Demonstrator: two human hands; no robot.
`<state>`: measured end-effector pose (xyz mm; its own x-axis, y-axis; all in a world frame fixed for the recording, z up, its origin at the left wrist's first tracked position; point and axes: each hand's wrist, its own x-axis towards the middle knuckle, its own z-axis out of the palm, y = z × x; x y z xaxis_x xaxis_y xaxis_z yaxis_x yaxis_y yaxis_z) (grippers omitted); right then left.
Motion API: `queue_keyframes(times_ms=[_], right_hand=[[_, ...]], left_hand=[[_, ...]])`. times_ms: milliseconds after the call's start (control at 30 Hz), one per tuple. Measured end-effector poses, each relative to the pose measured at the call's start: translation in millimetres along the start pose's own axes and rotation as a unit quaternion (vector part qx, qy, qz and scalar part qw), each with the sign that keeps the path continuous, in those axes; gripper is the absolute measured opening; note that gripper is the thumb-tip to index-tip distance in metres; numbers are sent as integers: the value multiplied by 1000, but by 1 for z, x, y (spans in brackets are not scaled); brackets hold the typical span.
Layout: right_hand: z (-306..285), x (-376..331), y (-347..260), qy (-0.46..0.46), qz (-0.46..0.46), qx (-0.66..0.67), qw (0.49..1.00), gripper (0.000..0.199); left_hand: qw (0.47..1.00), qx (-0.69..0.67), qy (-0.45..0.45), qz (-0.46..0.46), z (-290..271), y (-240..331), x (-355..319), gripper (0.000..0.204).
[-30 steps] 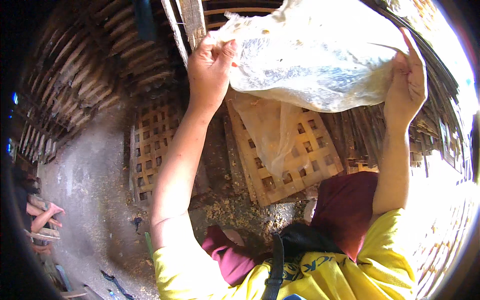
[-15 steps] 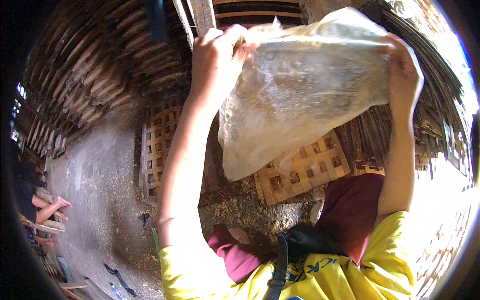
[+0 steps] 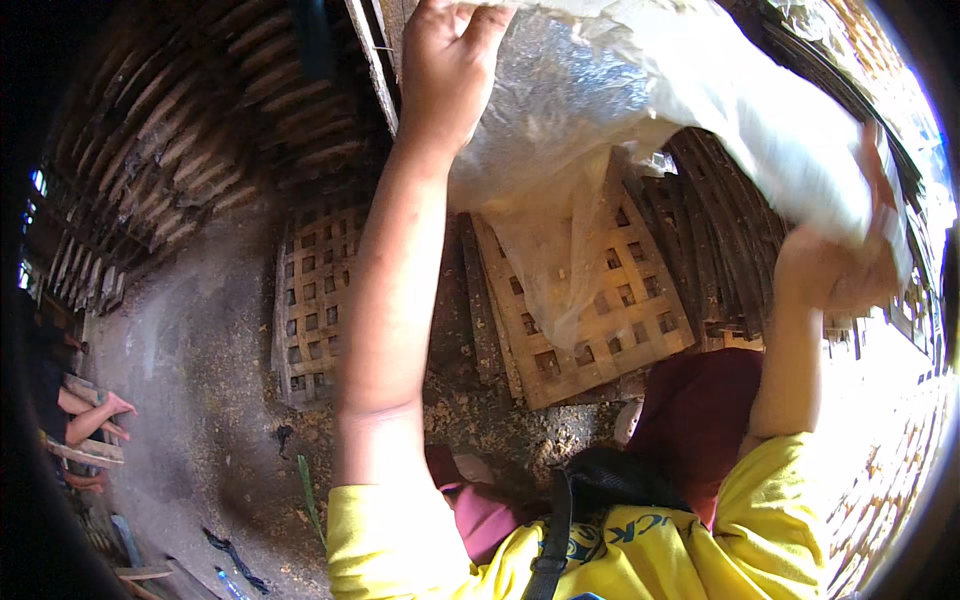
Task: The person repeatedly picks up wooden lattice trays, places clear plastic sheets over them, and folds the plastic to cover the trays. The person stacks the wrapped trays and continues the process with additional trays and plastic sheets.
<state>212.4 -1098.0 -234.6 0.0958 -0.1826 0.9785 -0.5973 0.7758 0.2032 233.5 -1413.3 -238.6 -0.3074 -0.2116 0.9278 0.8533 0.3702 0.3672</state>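
A crumpled, translucent plastic sheet [image 3: 560,90] is stretched between my raised hands at the top of the view. My left hand [image 3: 448,75] is closed on its left upper edge, fingers partly cut off by the picture's top. Lower right, my right hand [image 3: 835,268] is smeared by motion and closed round the other end, where the plastic runs down in a bright, gathered band. A thin tail of the sheet hangs in front of a wooden lattice panel [image 3: 610,275] with square holes. That panel leans beyond my knees, partly veiled by the plastic.
Another lattice panel [image 3: 320,310] stands to the left of my left forearm. Stacked dark slats [image 3: 715,235] line the right side. Crumbs litter the floor [image 3: 215,370]. A dark strap-like piece [image 3: 235,560] lies lower left, and another person's legs [image 3: 95,415] show at the far left.
My right hand has swung down and outward to the right, pulling its end of the plastic along. The left hand has risen slightly. More of the lattice panel shows below the sheet.
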Motion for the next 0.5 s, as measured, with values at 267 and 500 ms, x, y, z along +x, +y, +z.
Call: queue_keyframes(times_ms=[267,500], right_hand=[[-34,-74,-59,-297,-328,400,803,16],[-19,-170,-70,-552,-336,441,623,19]], left_hand=[[959,90,-173,-205,-52,21,-155,4],[879,147,-62,-450,-77,23,-339,17]])
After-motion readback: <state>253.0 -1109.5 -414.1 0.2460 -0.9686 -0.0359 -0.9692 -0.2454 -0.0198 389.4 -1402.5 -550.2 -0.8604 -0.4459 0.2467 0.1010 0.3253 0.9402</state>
